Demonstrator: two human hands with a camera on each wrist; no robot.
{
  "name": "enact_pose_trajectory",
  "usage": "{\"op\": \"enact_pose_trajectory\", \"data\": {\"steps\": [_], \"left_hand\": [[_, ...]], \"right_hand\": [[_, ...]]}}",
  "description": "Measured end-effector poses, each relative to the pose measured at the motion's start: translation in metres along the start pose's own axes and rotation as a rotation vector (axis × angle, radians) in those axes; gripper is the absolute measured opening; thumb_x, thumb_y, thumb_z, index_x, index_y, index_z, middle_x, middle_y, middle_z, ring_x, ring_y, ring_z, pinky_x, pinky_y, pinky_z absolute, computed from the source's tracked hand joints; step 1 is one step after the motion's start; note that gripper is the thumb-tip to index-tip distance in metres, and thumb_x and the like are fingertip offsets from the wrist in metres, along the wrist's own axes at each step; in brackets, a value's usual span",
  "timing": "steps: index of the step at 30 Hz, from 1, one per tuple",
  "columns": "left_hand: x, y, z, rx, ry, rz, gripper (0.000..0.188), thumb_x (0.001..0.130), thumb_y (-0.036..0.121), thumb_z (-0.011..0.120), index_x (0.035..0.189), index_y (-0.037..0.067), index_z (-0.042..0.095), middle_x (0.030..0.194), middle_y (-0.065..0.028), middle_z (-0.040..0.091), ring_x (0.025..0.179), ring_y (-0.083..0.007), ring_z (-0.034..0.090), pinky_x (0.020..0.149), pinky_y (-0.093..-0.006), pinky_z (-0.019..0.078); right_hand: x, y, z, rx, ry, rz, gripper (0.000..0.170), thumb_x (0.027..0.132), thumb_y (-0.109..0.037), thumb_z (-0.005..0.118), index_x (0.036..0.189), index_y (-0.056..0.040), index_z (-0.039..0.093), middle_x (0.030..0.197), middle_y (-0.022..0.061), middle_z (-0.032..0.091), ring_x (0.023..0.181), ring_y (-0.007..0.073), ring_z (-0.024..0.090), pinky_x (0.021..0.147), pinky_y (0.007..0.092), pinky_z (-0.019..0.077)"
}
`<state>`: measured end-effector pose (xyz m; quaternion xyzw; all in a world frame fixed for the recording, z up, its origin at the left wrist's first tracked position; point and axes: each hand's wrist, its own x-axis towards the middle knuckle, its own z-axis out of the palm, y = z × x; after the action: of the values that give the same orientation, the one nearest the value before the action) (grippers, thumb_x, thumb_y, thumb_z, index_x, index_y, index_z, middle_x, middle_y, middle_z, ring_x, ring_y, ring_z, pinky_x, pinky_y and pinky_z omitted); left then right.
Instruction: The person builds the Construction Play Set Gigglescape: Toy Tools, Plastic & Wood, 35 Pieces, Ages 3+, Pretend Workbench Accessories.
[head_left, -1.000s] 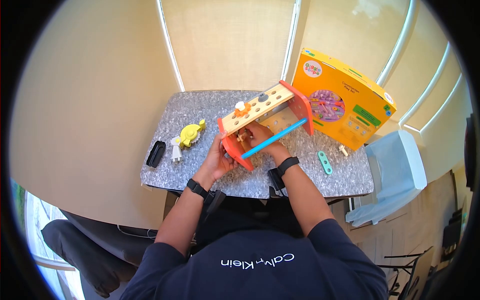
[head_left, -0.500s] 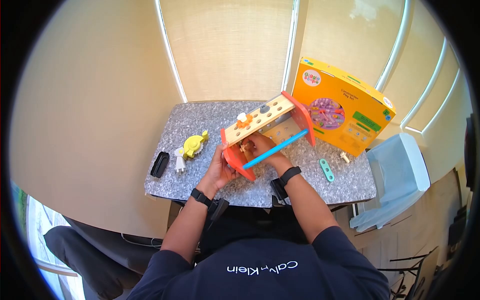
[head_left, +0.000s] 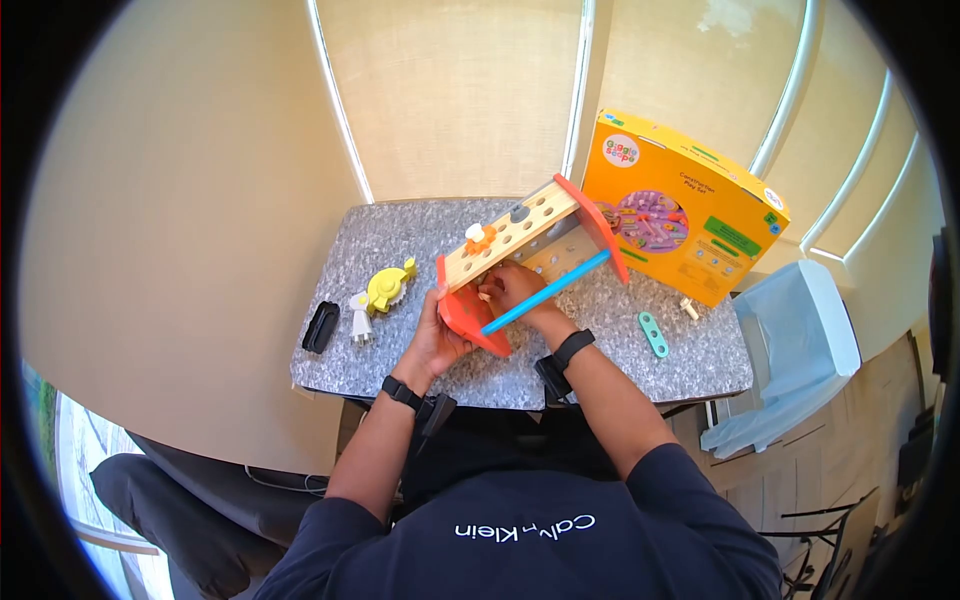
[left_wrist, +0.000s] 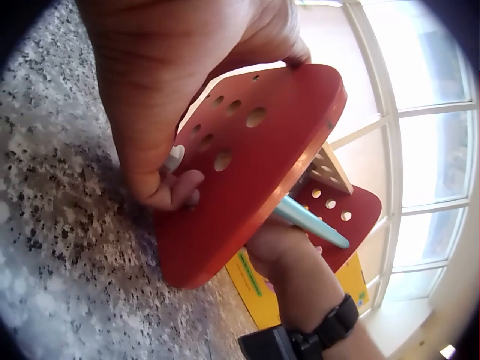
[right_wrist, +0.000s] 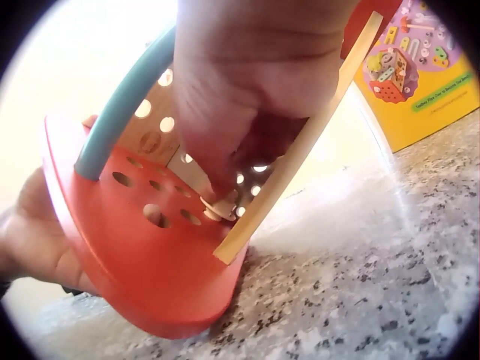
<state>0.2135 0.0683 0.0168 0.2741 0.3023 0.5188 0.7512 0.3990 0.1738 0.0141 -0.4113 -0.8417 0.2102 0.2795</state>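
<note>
Left hand [head_left: 437, 343] is gripping the red end panel [left_wrist: 259, 161], right hand [head_left: 513, 288] is pinching a small wooden piece [right_wrist: 218, 209] inside the toy toolbox [head_left: 530, 225]. Toolbox is tilting over the bench [head_left: 395, 235], likely handling light and stiff; panel edge is offering surer hold than the smooth blue bar [head_left: 550, 291].

The person wears a dark navy top [head_left: 520, 540] with short sleeves [head_left: 675, 485], the forearms uncovered, and white "Calvin Klein" lettering [head_left: 525, 526] that appears upside down in the head view, slightly broken by a fold. A black strap [head_left: 402, 393] circles the left wrist with a black device [head_left: 433, 414] attached, and a similar black band [head_left: 574, 348] with a dark, boxy unit [head_left: 551, 378] is on the right.
</note>
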Motion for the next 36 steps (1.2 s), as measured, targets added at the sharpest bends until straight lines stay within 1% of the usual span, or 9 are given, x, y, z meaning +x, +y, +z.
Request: {"op": "enact_pose_trajectory", "data": {"steps": [5,8,17,20,23,25,32,34,36], "left_hand": [[0.0,0.0,0.0,-0.027,-0.007,-0.005,0.084,0.09,0.072,0.058,0.149,0.013,0.047,0.142,-0.0104,0.06,0.124,-0.0259,0.063,0.102,-0.0475,0.0532],[0.0,0.0,-0.001,-0.03,-0.005,-0.012,0.081,0.091,0.071,0.059,0.148,0.014,0.049,0.139,-0.0084,0.062,0.121,-0.0238,0.064,0.099,-0.0454,0.0541],[-0.005,0.001,0.002,-0.021,0.003,-0.013,0.084,0.089,0.073,0.058,0.148,0.014,0.049,0.139,-0.0084,0.062,0.121,-0.0233,0.064,0.098,-0.0446,0.0539],[-0.004,0.001,0.0,-0.012,-0.017,-0.013,0.085,0.089,0.073,0.058,0.148,0.014,0.049,0.139,-0.0087,0.062,0.121,-0.0236,0.064,0.099,-0.0449,0.0534],[-0.002,0.001,-0.003,0.004,-0.016,-0.007,0.086,0.088,0.074,0.058,0.148,0.013,0.049,0.14,-0.0094,0.061,0.122,-0.0242,0.064,0.1,-0.0455,0.053],[-0.002,0.0,-0.004,0.014,-0.008,-0.004,0.087,0.088,0.074,0.058,0.149,0.013,0.049,0.14,-0.0098,0.061,0.122,-0.0244,0.063,0.1,-0.0458,0.0529],[-0.004,0.0,-0.002,0.015,0.017,-0.018,0.088,0.086,0.076,0.058,0.148,0.014,0.049,0.139,-0.0092,0.061,0.119,-0.0239,0.064,0.097,-0.0452,0.0536],[-0.004,-0.001,-0.004,0.026,0.022,-0.02,0.087,0.086,0.076,0.058,0.147,0.014,0.049,0.138,-0.0089,0.062,0.118,-0.0235,0.065,0.095,-0.0444,0.0537],[-0.004,-0.001,-0.004,0.04,0.021,-0.018,0.087,0.086,0.076,0.057,0.147,0.014,0.05,0.136,-0.0081,0.063,0.116,-0.0224,0.065,0.093,-0.0425,0.054]], "right_hand": [[-0.004,-0.015,-0.008,0.059,0.051,0.09,0.015,0.088,-0.019,0.071,0.1,-0.008,0.071,0.093,0.0153,0.072,0.092,0.0359,0.071,0.079,0.0457,0.0554],[-0.003,-0.01,-0.009,0.046,-0.041,0.039,0.016,0.09,-0.019,0.07,0.099,-0.0066,0.067,0.09,0.0137,0.074,0.086,0.0351,0.072,0.073,0.0453,0.0554],[-0.001,-0.014,0.0,-0.085,0.001,0.046,0.018,0.094,-0.022,0.063,0.094,-0.0082,0.074,0.091,0.0166,0.075,0.092,0.039,0.071,0.08,0.0494,0.0561],[0.0,-0.013,0.003,-0.14,-0.035,0.063,0.017,0.091,-0.021,0.062,0.097,-0.0092,0.074,0.097,0.018,0.073,0.093,0.0389,0.071,0.081,0.0503,0.0557],[-0.007,-0.02,0.0,-0.111,0.132,-0.037,0.019,0.088,-0.016,0.063,0.105,-0.0087,0.069,0.11,0.0175,0.068,0.098,0.0399,0.069,0.083,0.0501,0.0554],[-0.009,-0.024,-0.008,-0.051,-0.035,-0.034,0.026,0.084,-0.01,0.063,0.11,-0.0071,0.062,0.117,0.0178,0.063,0.102,0.0412,0.067,0.084,0.05,0.0553],[-0.007,-0.011,0.001,-0.038,-0.058,-0.083,0.027,0.083,-0.004,0.062,0.11,-0.007,0.059,0.113,0.0184,0.065,0.099,0.0419,0.068,0.084,0.0509,0.0554],[-0.007,-0.015,0.005,-0.021,0.066,-0.099,0.025,0.085,-0.004,0.063,0.109,-0.0076,0.059,0.112,0.0177,0.064,0.098,0.0419,0.068,0.084,0.051,0.0556],[-0.009,-0.019,0.002,-0.039,0.06,-0.091,0.025,0.085,-0.004,0.063,0.11,-0.0077,0.059,0.112,0.0175,0.063,0.097,0.0421,0.068,0.083,0.0509,0.0559]]}}
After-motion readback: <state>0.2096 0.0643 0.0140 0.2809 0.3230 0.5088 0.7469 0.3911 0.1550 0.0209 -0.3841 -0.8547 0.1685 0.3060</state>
